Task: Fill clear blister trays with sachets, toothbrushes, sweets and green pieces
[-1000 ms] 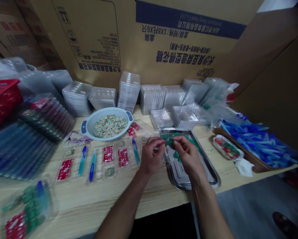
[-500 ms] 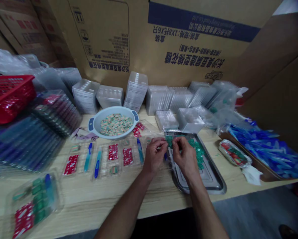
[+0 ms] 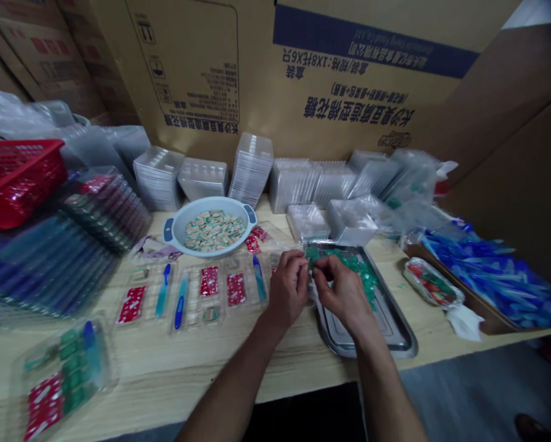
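My left hand (image 3: 288, 287) and my right hand (image 3: 342, 290) are close together at the left edge of a metal tray (image 3: 397, 328). Both have thumb and fingers pinched, and whatever they hold is too small to make out. Translucent green pieces (image 3: 365, 276) lie in the tray behind and beside my right hand. To the left of my hands stand clear plastic trays (image 3: 195, 310), each with compartments. In them are red packets (image 3: 236, 290), blue plastic knives (image 3: 259, 278) and small striped pieces (image 3: 210, 314). My left hand partly hides the nearest one.
Behind are a light blue bowl (image 3: 174, 220) of striped pieces and stacked clear trays (image 3: 252, 162). A red basket (image 3: 31, 178) and filled packs (image 3: 50, 258) are at the left. A box of blue knives (image 3: 500, 270) and a foil dish (image 3: 434, 283) are at the right.
My hands have drawn closer together at the tray's left edge. My right hand has shifted slightly left and its fingertips now nearly meet those of the left.
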Demonstrator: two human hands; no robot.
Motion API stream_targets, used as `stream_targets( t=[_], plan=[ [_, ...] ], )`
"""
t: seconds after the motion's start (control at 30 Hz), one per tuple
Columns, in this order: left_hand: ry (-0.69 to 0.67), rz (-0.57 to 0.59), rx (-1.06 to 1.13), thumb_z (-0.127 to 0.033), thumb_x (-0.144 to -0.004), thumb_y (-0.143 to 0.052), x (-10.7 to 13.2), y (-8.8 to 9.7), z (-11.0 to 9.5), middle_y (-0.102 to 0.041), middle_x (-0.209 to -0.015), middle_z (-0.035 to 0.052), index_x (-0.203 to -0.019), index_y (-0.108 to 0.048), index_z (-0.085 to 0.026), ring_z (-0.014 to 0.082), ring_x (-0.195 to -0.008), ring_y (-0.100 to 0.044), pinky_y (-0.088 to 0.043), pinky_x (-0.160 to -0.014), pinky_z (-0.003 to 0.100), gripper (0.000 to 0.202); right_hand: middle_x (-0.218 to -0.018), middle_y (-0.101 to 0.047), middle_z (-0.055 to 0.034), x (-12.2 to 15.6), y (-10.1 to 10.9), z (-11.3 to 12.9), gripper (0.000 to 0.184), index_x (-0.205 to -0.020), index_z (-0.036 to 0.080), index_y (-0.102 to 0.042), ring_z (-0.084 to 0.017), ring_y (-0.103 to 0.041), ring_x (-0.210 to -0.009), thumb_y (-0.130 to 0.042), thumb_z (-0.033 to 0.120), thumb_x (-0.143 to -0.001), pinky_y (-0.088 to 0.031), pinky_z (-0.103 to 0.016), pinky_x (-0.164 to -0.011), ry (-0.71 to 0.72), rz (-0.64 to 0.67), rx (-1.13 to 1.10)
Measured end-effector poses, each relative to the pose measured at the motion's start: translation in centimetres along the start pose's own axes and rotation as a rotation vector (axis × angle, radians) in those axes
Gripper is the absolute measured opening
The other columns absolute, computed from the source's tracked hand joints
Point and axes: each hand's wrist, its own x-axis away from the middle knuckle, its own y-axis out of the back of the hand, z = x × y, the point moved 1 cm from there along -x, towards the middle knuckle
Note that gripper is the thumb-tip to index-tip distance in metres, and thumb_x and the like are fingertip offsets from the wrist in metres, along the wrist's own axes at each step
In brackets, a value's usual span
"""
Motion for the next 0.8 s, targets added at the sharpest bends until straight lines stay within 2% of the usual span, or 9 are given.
stream_targets(
  t=[0.07, 0.2, 0.33, 0.5, 0.67, 0.8],
  plan=[
    [-0.040, 0.020, -0.044, -0.021, -0.100, -0.044, 0.0, 0.0, -0.1, -0.062, -0.113, 0.0107, -0.101, -0.062, -0.019, 0.0198, -0.107, -0.063, -0.053, -0.094, 0.037, 0.018, -0.077, -0.070, -0.0038, 0.1, 0.2, 0.0, 0.010, -0.089, 0.022, -0.056, -0.020, -0.066, -0.069, -0.048, 0.028, -0.088, -0.045, -0.028, -0.064, 0.017, -0.005, 0.035],
    [-0.093, 0.053, -0.071, -0.021, -0.099, -0.044, 0.0, -0.1, -0.1, -0.062, -0.113, 0.0109, -0.100, -0.062, -0.020, 0.0203, -0.109, -0.063, -0.052, -0.096, 0.037, 0.018, -0.080, -0.068, -0.0093, 0.5, 0.1, 0.6, 0.011, -0.086, 0.021, -0.054, -0.025, -0.064, -0.076, -0.044, 0.022, -0.088, -0.042, -0.032, -0.066, 0.052, -0.058, 0.273],
    [-0.102, 0.026, -0.038, -0.019, -0.097, -0.047, 0.1, -0.2, 0.0, -0.063, -0.115, 0.0113, -0.099, -0.062, -0.020, 0.0211, -0.111, -0.063, -0.053, -0.095, 0.037, 0.016, -0.069, -0.065, -0.0071, 0.4, 0.3, 0.2, 0.012, -0.084, 0.022, -0.055, -0.023, -0.060, -0.064, -0.043, 0.021, -0.086, -0.037, -0.032, -0.060, 0.004, -0.124, 0.318],
    [-0.012, 0.001, 0.030, -0.020, -0.096, -0.048, 0.0, -0.3, 0.1, -0.064, -0.112, 0.0098, -0.097, -0.063, -0.020, 0.0197, -0.105, -0.064, -0.054, -0.088, 0.033, 0.015, -0.064, -0.063, -0.0029, 0.0, 1.4, -1.1, 0.013, -0.077, 0.023, -0.056, -0.019, -0.057, -0.057, -0.049, 0.030, -0.085, -0.037, -0.029, -0.057, -0.100, -0.159, 0.113],
    [0.069, -0.067, 0.163, -0.020, -0.095, -0.053, -0.3, 0.0, 0.4, -0.065, -0.105, 0.0075, -0.095, -0.065, -0.019, 0.0170, -0.096, -0.064, -0.053, -0.077, 0.027, 0.012, -0.071, -0.064, -0.0014, -0.2, 1.3, -1.5, 0.030, -0.084, 0.021, -0.061, -0.017, -0.058, -0.064, -0.054, 0.049, -0.090, -0.043, -0.027, -0.058, -0.143, 0.006, -0.411],
    [0.088, -0.084, 0.205, -0.021, -0.096, -0.053, -0.5, 0.1, 0.3, -0.065, -0.106, 0.0073, -0.096, -0.066, -0.019, 0.0163, -0.096, -0.063, -0.052, -0.079, 0.026, 0.013, -0.070, -0.063, -0.0005, -0.2, 0.6, -1.8, 0.036, -0.085, 0.020, -0.064, -0.015, -0.056, -0.064, -0.055, 0.054, -0.092, -0.042, -0.026, -0.059, -0.208, 0.007, -0.527]
  ],
)
